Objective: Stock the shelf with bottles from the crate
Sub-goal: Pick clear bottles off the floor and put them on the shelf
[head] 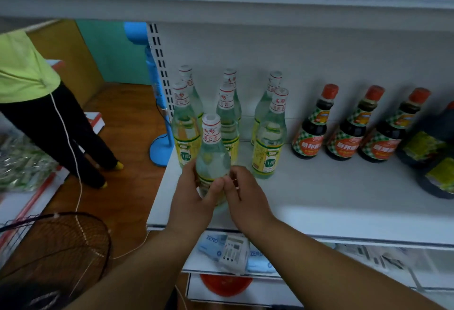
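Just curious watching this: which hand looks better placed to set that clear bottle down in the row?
Probably the left hand: it wraps the bottle, while the right hand only touches it with fingertips. The gap sits just ahead.

**Pale bottles, dark bottles, white shelf**

The near clear bottle [212, 152] has a white cap with red lettering and a yellow-green label. To the right, dark brown sauce bottles [311, 127] wear orange-red caps and green-checked orange labels. The shelf [319, 194] is white. Far left stands a blue fan [157, 103].
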The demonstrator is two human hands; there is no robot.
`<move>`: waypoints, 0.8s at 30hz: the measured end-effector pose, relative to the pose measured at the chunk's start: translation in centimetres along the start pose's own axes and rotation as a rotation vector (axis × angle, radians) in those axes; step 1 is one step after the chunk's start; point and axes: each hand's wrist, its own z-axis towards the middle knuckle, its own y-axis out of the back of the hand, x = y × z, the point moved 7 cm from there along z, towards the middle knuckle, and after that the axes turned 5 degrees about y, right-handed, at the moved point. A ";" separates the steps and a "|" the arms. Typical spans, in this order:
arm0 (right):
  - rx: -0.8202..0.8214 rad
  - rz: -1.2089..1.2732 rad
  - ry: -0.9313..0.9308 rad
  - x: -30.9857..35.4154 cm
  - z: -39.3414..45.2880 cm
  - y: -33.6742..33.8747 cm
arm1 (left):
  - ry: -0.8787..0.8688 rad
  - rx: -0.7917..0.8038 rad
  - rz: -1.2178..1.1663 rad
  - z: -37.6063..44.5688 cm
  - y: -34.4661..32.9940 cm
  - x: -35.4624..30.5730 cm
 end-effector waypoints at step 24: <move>-0.217 -0.018 -0.194 3.3 0.5 -4.7 | -0.001 0.041 0.133 2.7 5.8 6.1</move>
